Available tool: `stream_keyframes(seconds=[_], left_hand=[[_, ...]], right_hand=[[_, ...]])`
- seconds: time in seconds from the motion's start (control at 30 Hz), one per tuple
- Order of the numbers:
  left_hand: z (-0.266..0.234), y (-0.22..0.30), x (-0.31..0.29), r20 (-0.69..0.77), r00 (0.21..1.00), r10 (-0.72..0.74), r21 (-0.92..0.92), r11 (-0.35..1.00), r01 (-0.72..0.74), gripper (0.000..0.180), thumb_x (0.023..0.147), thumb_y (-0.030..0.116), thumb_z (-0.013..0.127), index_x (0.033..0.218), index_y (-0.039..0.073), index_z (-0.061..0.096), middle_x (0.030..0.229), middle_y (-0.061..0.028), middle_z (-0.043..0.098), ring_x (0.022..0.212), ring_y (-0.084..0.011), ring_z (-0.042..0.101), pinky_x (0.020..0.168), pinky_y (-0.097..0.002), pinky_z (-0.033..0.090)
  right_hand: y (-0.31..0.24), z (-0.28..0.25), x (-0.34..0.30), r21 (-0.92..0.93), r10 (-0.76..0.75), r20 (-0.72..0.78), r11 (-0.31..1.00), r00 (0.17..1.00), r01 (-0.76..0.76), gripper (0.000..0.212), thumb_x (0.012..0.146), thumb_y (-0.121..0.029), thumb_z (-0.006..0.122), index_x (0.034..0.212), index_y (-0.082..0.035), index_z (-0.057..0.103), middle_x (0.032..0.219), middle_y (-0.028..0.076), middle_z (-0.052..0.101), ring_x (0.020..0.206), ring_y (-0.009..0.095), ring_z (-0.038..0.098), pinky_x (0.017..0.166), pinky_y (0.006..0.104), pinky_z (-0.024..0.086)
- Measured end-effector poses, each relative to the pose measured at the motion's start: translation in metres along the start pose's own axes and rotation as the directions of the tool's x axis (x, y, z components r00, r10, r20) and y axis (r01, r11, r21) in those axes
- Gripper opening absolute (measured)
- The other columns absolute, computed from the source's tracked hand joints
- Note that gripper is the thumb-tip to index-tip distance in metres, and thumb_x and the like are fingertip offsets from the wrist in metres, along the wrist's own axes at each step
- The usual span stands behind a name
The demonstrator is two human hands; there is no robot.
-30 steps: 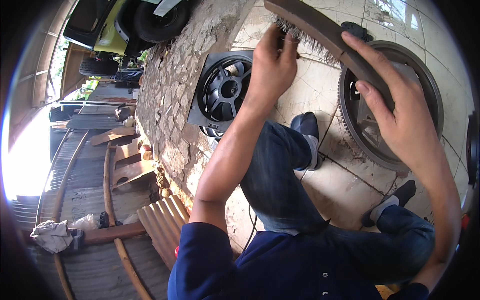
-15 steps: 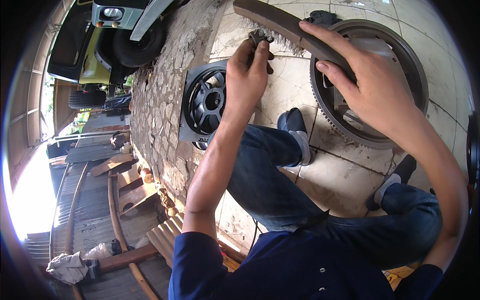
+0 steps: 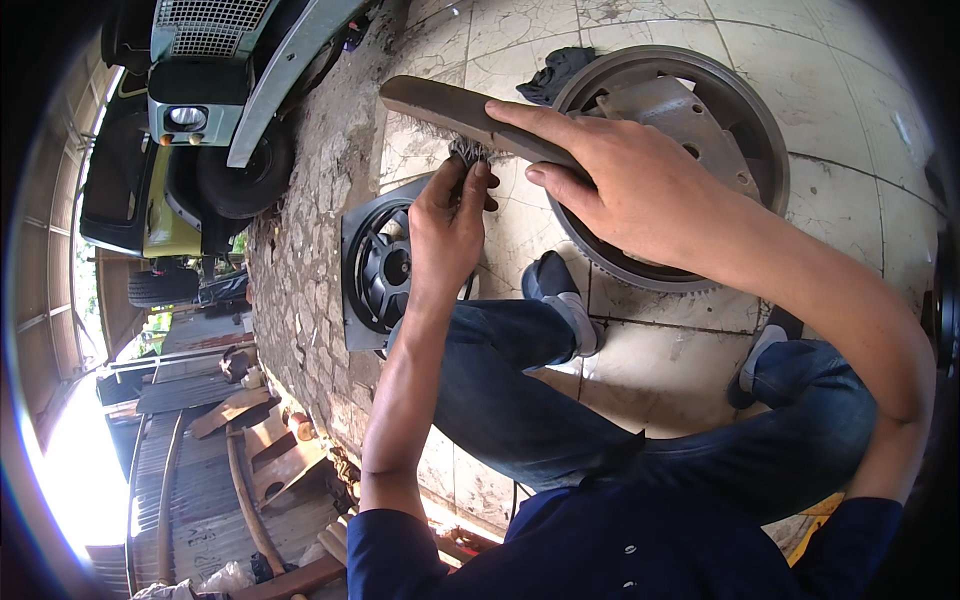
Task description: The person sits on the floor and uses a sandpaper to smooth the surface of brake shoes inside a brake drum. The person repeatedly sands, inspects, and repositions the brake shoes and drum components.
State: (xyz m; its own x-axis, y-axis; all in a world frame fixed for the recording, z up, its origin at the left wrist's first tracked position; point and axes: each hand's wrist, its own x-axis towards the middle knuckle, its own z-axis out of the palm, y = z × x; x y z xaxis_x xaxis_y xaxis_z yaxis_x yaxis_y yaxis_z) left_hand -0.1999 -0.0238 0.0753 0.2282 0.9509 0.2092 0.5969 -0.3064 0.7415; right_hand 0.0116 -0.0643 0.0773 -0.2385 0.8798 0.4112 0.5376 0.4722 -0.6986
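My right hand is closed round a wire brush with a long dark wooden back, its forefinger stretched along the wood. The brush points to the far left, with grey bristles facing down toward me. Just under the bristles, my left hand pinches a small dark part, mostly hidden by the fingertips and bristles, so I cannot tell its kind. The bristles appear to touch it. Below my right hand a large flywheel with a toothed rim lies on the floor, a flat metal plate resting inside it.
A black fan in a square frame lies left of my left hand. Dark cloth sits beyond the flywheel. Cracked white tiles meet rough stone paving on the left, where a truck stands. My feet flank the flywheel's near side.
The view has turned, so the scene sits further left in the picture. The brush has slid forward and left over the part, its end reaching further past my left fingertips. Both grips are kept.
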Motion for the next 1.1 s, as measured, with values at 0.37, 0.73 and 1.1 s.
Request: stream_keyframes(seconds=[0.37, 0.73, 1.1], left_hand=[[-0.001, -0.009, 0.013, -0.013, 1.0, -0.022, -0.121, 0.992, 0.02, 0.023, 0.1, 0.018, 0.056, 0.094, -0.003, 0.062, 0.078, -0.006, 0.066, 0.068, -0.0095, 0.059, 0.063, -0.0248, 0.046], [-0.007, -0.008, 0.019, -0.061, 0.987, -0.148, -0.267, 0.955, 0.127, 0.021, 0.101, 0.016, 0.054, 0.095, -0.002, 0.063, 0.081, -0.0055, 0.065, 0.071, -0.0096, 0.058, 0.065, -0.0245, 0.047], [-0.003, 0.005, 0.012, -0.006, 0.994, -0.106, -0.165, 0.981, 0.104, 0.023, 0.102, 0.019, 0.05, 0.093, 0.001, 0.059, 0.076, -0.0035, 0.061, 0.07, -0.0103, 0.057, 0.068, -0.0249, 0.044]], right_hand=[[-0.004, -0.003, -0.001, -0.05, 0.015, 0.019, 0.999, 1.0, -0.014, 0.048, 0.097, -0.026, 0.056, 0.143, -0.016, 0.045, 0.08, 0.019, 0.068, 0.073, 0.035, 0.069, 0.066, 0.0463, 0.058], [-0.002, 0.003, -0.005, -0.13, 0.012, 0.023, 0.991, 1.0, -0.009, 0.051, 0.099, -0.023, 0.054, 0.148, -0.021, 0.038, 0.08, 0.017, 0.067, 0.063, 0.031, 0.067, 0.064, 0.0445, 0.055], [-0.001, -0.001, -0.003, -0.061, 0.009, 0.05, 0.998, 0.999, -0.006, 0.048, 0.098, -0.026, 0.053, 0.143, -0.014, 0.046, 0.084, 0.022, 0.069, 0.08, 0.036, 0.069, 0.075, 0.0493, 0.056]])
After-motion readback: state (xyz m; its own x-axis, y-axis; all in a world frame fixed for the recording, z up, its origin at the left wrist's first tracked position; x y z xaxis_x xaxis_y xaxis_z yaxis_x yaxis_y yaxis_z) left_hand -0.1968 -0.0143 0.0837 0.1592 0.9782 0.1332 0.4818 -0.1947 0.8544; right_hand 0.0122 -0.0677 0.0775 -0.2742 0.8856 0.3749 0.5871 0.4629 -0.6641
